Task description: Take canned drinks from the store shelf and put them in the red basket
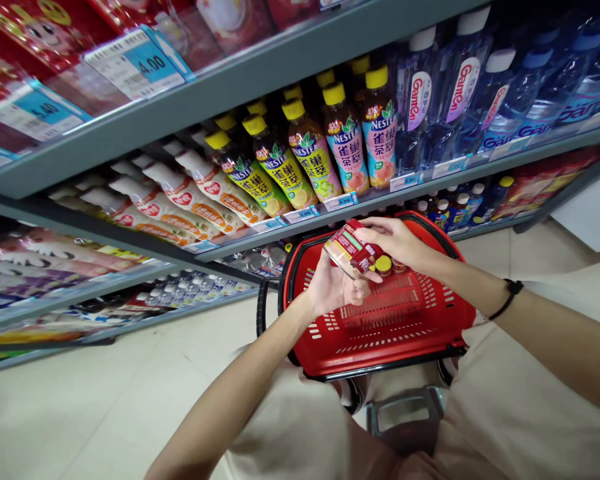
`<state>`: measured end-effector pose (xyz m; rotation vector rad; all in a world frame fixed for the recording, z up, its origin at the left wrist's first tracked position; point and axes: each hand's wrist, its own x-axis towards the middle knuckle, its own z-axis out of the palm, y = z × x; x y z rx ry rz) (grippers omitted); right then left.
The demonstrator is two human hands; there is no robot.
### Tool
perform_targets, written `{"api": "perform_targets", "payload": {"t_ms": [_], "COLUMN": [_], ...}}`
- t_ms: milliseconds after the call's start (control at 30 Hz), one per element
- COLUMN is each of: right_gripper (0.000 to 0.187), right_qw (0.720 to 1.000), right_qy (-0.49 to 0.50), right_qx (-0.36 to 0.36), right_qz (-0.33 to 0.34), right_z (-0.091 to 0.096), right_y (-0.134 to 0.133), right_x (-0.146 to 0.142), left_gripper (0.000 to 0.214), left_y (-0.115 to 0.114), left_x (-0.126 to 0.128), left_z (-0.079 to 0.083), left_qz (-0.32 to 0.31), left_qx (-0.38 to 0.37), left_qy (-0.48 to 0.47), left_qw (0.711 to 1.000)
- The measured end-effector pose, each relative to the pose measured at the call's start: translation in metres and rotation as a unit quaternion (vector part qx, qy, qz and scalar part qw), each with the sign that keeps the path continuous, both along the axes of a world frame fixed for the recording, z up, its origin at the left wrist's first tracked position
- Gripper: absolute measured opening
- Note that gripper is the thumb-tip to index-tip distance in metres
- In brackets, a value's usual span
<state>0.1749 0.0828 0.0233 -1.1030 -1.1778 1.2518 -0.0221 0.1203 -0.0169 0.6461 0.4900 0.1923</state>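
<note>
L hand (327,287) held the red box (351,252) from below, thumb at its side, fingers under; R hand (391,239) gripped the upper end w/ its fingers. Box was tilted over the red basket (380,350), w/ yellow-capped bottles (383,264), partly hidden, inside. Drinks shelves (260,75) stood just beyond.

floor (145,393) bright | shadows between shelves (260,72) | edges stretched, slightly soft

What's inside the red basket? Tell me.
At least two yellow-capped containers show inside the red basket. The left hand, right hand and dark red pack cover some of its interior; what's behind cannot be seen.
</note>
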Motion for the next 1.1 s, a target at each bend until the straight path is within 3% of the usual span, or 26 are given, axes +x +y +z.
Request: {"api": "perform_targets", "payload": {"t_ms": [67,167,267,400,567,667,800,967,1100], "right_gripper": [0.031,0.041,0.051,0.059,0.060,0.064,0.071,0.070,0.058], "right_qw": [0.998,0.987,0.974,0.964,0.964,0.962,0.963,0.964,0.966], "right_qy": [-0.023,-0.060,-0.070,-0.053,0.019,0.010,-0.007,0.003,0.044], "right_qx": [-0.050,-0.135,-0.205,-0.259,-0.265,-0.268,-0.263,-0.260,-0.249], "right_qz": [-0.036,-0.062,-0.060,-0.033,0.022,0.040,0.065,0.058,0.044], "right_z": [0.002,0.001,-0.004,-0.010,-0.017,-0.018,-0.015,-0.009,-0.004], "right_y": [-0.001,-0.001,-0.001,0.000,0.001,0.000,-0.002,0.000,0.000], "right_x": [-0.002,-0.003,-0.003,-0.006,-0.011,-0.011,-0.008,-0.004,0.000], "left_gripper": [0.085,0.079,0.083,0.075,0.083,0.078,0.067,0.055,0.063], "left_y": [0.005,0.012,0.016,0.011,0.003,0.003,0.003,0.005,0.012], "left_x": [0.001,-0.002,-0.008,-0.012,-0.008,-0.006,-0.003,-0.001,-0.005], "left_z": [0.000,0.006,0.017,0.026,0.020,0.016,0.018,0.019,0.018], "left_qz": [0.027,0.051,0.112,0.171,0.206,0.220,0.246,0.280,0.250], "left_qx": [0.044,0.131,0.255,0.401,0.465,0.478,0.451,0.339,0.280], "left_qy": [0.033,0.112,0.183,0.168,0.130,0.131,0.129,0.127,0.102], "left_qw": [0.998,0.984,0.943,0.884,0.851,0.840,0.848,0.889,0.921]}}
